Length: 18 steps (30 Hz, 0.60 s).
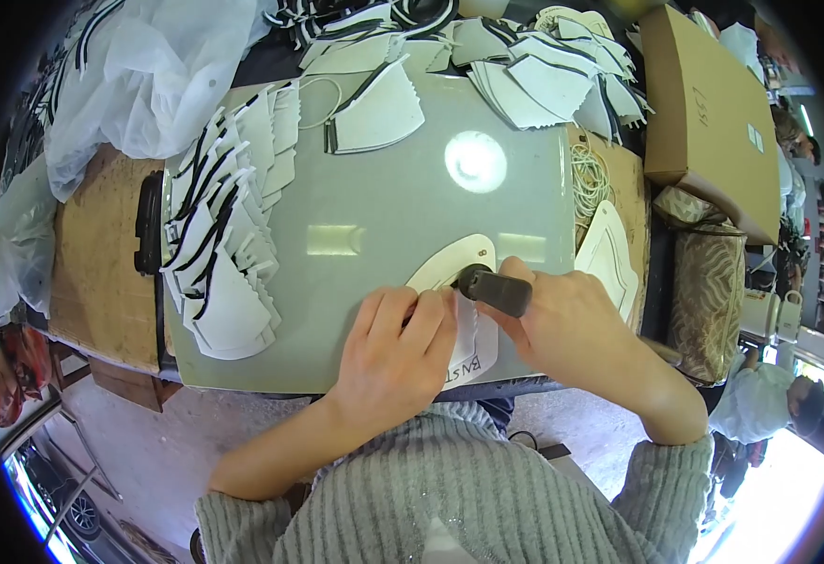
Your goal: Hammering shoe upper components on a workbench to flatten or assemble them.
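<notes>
A cream template [451, 260] with small holes near its tip lies at the near edge of the grey-green board, over a white piece [473, 354] with dark handwriting. My left hand [396, 350] presses down on the template with bent fingers close together. My right hand [562, 315] grips a dark tool [501, 289] with a rounded end and a blocky body; its working tip is mostly hidden. The tool stands over the template's edge, beside my left fingertips. Which kind of tool it is, I cannot make out.
Overlapping white pieces with black edging [229, 235] line the board's left side. More white pieces [534, 75] lie along the back, with one loose piece [379, 111] in front. At right are coiled cord [589, 183], another template [607, 254], a cardboard box [708, 122] and a patterned pouch [706, 301].
</notes>
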Tool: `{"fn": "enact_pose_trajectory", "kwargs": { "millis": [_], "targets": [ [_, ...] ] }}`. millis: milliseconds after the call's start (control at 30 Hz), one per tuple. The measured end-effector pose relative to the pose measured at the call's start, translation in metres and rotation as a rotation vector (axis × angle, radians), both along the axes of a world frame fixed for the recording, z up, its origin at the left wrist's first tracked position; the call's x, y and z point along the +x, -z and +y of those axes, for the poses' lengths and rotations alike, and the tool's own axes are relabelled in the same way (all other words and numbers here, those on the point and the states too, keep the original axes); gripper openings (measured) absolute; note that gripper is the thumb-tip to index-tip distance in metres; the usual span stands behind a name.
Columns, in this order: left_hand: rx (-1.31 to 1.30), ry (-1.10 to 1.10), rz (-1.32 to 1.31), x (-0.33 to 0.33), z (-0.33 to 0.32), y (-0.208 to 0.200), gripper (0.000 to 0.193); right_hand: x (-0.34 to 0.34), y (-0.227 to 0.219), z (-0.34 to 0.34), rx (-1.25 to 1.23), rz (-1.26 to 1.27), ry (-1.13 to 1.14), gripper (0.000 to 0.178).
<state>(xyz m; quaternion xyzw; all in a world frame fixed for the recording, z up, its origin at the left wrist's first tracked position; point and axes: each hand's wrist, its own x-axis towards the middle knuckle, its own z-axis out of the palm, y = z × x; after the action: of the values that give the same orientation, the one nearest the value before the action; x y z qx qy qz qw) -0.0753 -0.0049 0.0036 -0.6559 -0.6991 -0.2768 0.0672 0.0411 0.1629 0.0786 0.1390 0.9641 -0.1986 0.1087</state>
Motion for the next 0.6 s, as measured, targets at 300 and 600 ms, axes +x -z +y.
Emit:
{"fn": "enact_pose_trajectory", "kwargs": {
  "millis": [300, 600],
  "targets": [
    [-0.004, 0.01, -0.003, 0.0, 0.0, 0.0, 0.037, 0.0, 0.005, 0.002, 0.029, -0.15, -0.037, 0.02],
    [0.013, -0.05, -0.14, 0.001, -0.001, 0.004, 0.035, -0.008, 0.002, -0.003, -0.022, -0.097, -0.011, 0.029]
  ]
}}
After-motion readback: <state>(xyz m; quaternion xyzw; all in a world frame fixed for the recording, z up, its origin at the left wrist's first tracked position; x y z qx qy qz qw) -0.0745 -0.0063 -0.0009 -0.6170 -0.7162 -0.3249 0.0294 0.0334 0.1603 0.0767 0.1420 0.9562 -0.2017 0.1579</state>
